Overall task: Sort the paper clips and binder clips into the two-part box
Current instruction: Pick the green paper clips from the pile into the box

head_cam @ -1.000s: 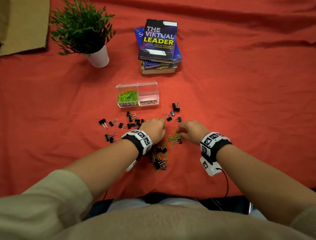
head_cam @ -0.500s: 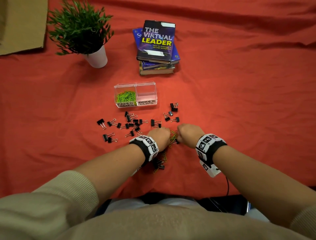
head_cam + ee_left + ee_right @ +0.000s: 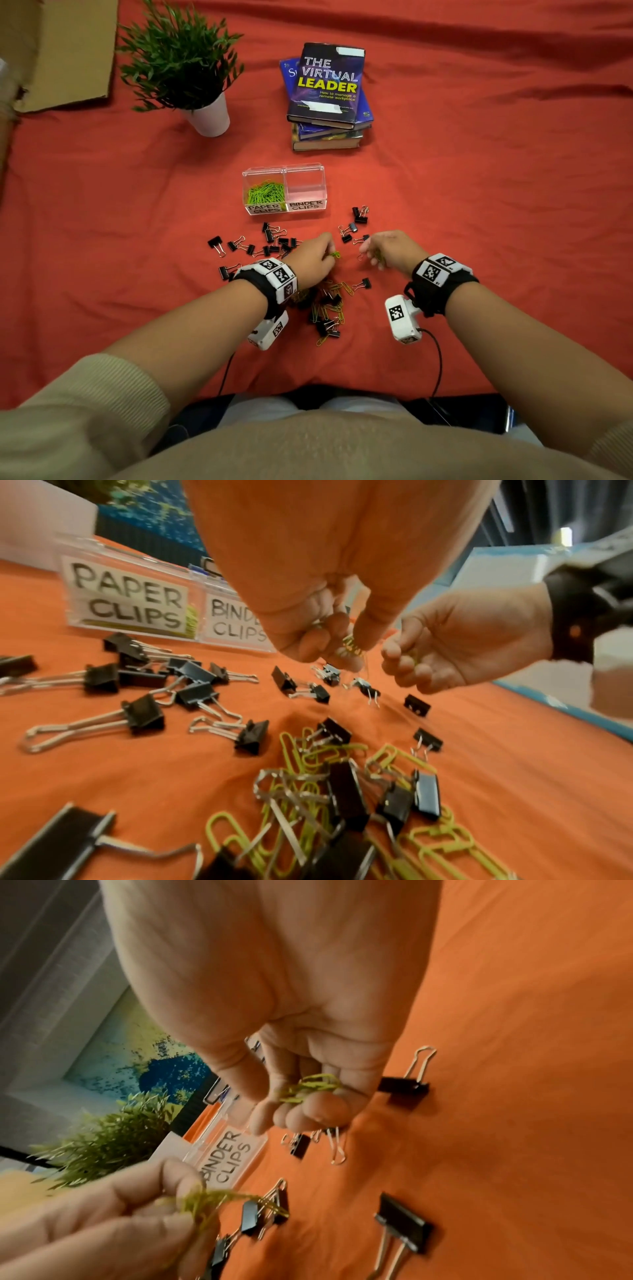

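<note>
Clips lie nearest in a mixed pile [image 3: 329,308] of green paper clips and black binder clips on the red cloth [image 3: 479,205]. Beyond it, left hand [image 3: 313,257] and right hand [image 3: 390,250] each pinch green paper clips [image 3: 313,1087]. Farther off stands the two-part box [image 3: 286,190], paper clips in its left half.
</note>
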`<state>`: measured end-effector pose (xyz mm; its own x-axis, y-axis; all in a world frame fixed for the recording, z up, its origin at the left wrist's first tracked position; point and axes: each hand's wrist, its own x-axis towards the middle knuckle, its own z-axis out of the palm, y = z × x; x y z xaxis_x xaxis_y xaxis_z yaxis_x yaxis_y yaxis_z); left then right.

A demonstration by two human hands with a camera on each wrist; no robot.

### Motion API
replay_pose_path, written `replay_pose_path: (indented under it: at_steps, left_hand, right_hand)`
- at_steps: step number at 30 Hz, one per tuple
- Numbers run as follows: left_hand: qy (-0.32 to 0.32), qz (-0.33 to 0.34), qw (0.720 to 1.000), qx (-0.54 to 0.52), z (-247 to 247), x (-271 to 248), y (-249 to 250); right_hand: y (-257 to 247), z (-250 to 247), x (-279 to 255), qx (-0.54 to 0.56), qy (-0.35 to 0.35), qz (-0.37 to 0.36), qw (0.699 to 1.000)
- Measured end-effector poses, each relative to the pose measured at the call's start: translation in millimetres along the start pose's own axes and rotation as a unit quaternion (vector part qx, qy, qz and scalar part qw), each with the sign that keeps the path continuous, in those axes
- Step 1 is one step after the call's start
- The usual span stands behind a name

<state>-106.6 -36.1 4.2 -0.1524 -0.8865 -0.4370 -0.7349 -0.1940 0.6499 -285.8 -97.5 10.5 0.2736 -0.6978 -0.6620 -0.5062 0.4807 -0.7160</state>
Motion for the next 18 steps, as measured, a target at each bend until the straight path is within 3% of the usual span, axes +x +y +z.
replay_pose_path:
  at_steps: [2, 5, 10, 12, 18]
  left_hand:
    - [0.022, -0.007, 0.999, -0.044, -5.8, -2.5, -0.5]
    - [0.054, -0.011, 0.991, -0.118, -15.3, -5.2, -4.4]
    - [0.118, -0.014, 0.981, -0.155, -45.6, -4.6, -12.7]
    - [0.146, -0.020, 0.977, -0.151, -63.9, 0.6, -19.0]
    - [0.259, -0.066, 0.962, -0.064, -115.3, 26.7, -41.3]
  right_hand:
    - [-1.0, 8.8, 6.0, -0.020, 0.005, -0.007, 1.000]
    - [4.0, 24.1, 13.7, -0.185, 0.002, -0.068, 0.980]
    - [14.8, 46.1, 10.4, -0.466, -0.081, -0.112, 0.874]
    - [17.0, 49.3, 8.8, -0.510, -0.089, -0.124, 0.847]
    - [22.5, 56.7, 1.2, -0.536, -0.112, -0.136, 0.825]
